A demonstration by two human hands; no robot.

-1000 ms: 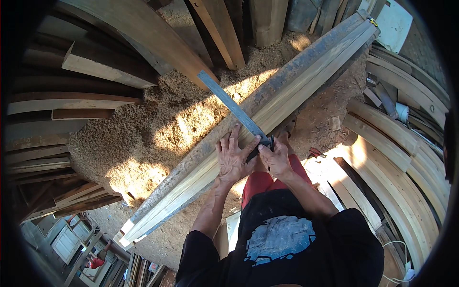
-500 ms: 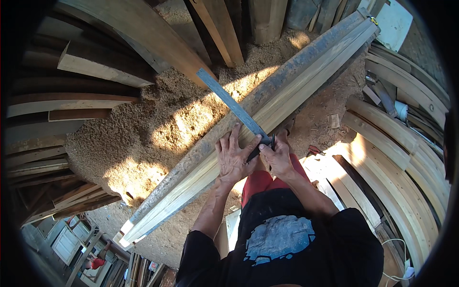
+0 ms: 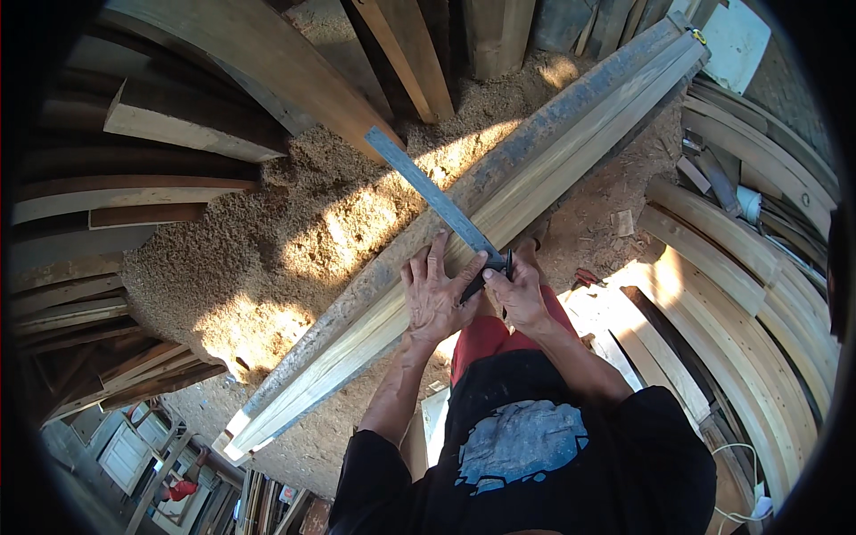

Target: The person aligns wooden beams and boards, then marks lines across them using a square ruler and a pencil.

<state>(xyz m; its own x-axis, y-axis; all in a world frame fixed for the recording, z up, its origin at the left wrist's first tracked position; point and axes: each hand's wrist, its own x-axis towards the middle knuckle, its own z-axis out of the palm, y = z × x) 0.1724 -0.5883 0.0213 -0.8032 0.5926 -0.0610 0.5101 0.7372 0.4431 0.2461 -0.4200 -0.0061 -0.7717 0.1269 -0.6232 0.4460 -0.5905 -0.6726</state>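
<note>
A try square (image 3: 424,190) lies across a long pale timber (image 3: 580,165), its metal blade reaching over the far edge. My left hand (image 3: 432,299) presses down with fingers spread on the wood, the thumb holding the square near its dark stock. Close beside it, my right hand (image 3: 522,301) is closed around a slim dark pencil or pen (image 3: 509,262), held upright at the near end of the blade. The pencil's tip and part of the stock are hidden by my fingers.
A rough grey beam (image 3: 508,159) runs along the timber's far side. Sawdust (image 3: 214,259) is heaped beyond it. Boards (image 3: 187,125) are stacked at left, and curved-looking planks (image 3: 740,330) at right. A yellow tape measure (image 3: 699,37) sits at the far end. Another person (image 3: 183,489) is at lower left.
</note>
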